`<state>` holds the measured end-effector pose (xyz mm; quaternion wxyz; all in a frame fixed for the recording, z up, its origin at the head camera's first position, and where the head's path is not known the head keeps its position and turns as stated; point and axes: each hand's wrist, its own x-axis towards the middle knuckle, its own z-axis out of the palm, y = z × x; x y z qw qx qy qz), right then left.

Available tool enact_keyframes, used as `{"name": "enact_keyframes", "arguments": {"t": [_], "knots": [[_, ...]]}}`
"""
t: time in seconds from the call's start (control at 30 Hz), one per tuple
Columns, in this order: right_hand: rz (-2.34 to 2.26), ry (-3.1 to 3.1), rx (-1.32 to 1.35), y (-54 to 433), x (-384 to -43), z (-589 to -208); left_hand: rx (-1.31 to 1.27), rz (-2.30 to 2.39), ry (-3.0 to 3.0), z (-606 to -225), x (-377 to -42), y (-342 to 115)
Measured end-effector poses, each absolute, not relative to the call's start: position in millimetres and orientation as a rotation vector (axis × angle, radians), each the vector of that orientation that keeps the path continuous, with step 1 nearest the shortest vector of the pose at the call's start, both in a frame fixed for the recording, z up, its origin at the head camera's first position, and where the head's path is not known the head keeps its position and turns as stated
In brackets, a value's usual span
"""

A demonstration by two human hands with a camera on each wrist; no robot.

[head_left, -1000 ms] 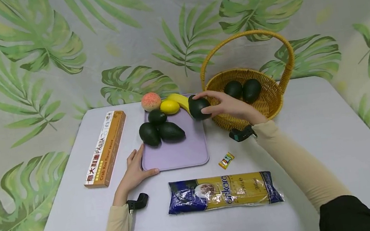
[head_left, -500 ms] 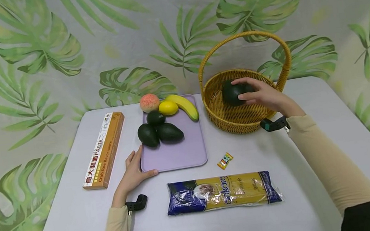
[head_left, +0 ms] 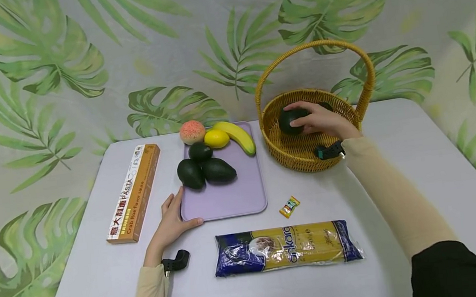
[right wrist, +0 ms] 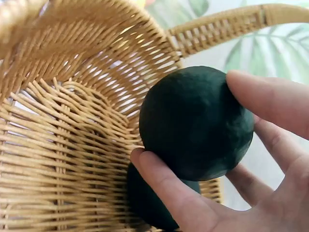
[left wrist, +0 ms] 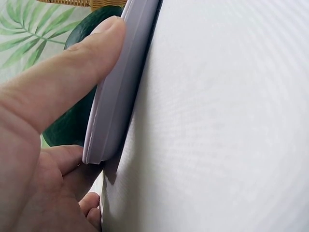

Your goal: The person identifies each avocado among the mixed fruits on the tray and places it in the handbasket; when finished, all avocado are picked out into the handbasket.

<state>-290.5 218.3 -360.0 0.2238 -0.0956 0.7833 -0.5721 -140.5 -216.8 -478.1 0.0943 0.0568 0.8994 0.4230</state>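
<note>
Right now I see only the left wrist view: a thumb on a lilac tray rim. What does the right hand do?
Observer: The right hand holds a dark avocado inside the wicker basket.
Operator: Is anything else in the basket?
Observer: Yes, another avocado lies close by the held one.
Operator: What lies on the tray?
Observer: Three avocados, a lemon, a banana and a peach.

A staged tabletop setup is shown: a white table point(head_left: 403, 182) is set against a leaf-printed backdrop point(head_left: 120, 59), with groceries laid out.
</note>
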Motion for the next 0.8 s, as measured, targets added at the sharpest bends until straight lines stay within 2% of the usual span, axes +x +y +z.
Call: {"name": "enact_keyframes", "arguments": {"t": [0.43,0.8], "knots": [[-1.426,2.155,-0.223,190.1,-313.2,-373.8,0.179,1.262,2.674,-478.0,-141.2,-217.2],[-1.429,2.081,-0.271,205.8,-306.8,-372.5,0.172,1.265,2.668,-478.8,-141.9,-216.2]]}}
